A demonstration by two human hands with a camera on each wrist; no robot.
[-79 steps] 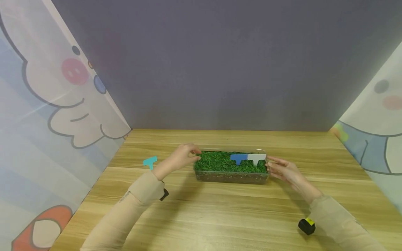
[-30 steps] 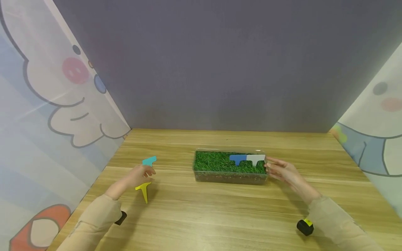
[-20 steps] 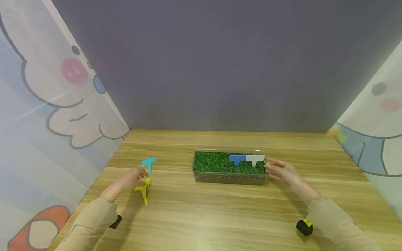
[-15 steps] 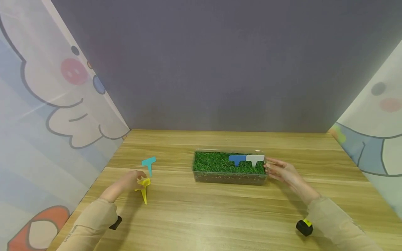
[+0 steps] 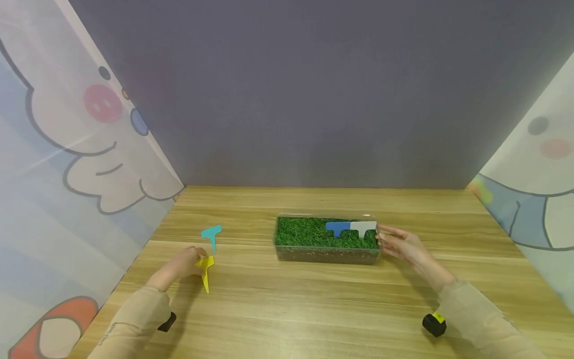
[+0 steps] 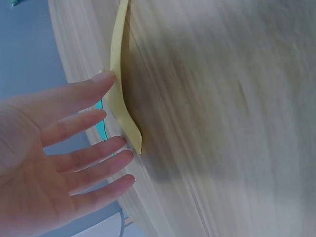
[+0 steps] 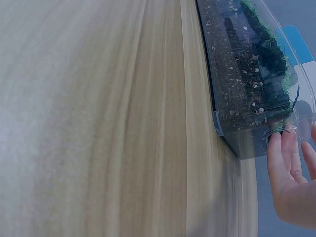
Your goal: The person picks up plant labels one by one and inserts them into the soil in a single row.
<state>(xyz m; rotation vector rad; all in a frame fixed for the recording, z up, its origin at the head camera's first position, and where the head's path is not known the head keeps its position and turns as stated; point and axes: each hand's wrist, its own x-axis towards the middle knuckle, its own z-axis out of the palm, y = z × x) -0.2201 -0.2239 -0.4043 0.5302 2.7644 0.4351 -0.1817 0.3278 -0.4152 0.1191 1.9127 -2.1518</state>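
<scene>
My left hand [image 5: 186, 263] is at the left of the table and pinches one arm of the yellow T-shaped plant label [image 5: 206, 265]. That arm is tipped up a little, while the pointed stem stays down at the wood. In the left wrist view the thumb overlaps the yellow label and the other fingers reach past it. A teal plant label [image 5: 212, 233] lies just behind. My right hand [image 5: 409, 251] touches the right end of a clear planter box [image 5: 327, 256] with fairly straight fingers. Blue [image 5: 337, 227] and white [image 5: 363, 227] plant labels stand side by side in its green grass [image 5: 300, 231].
The wooden table [image 5: 287, 309] runs back to a grey panel [image 5: 323, 99]. Cartoon-printed cloth stands at the left [image 5: 54, 164] and right [image 5: 547, 164]. Dark soil with pale bits [image 7: 239, 74] shows through the planter's wall.
My left hand has moved from the planter's left end to the yellow label and tipped up one of its arms. My right hand has stayed at the planter.
</scene>
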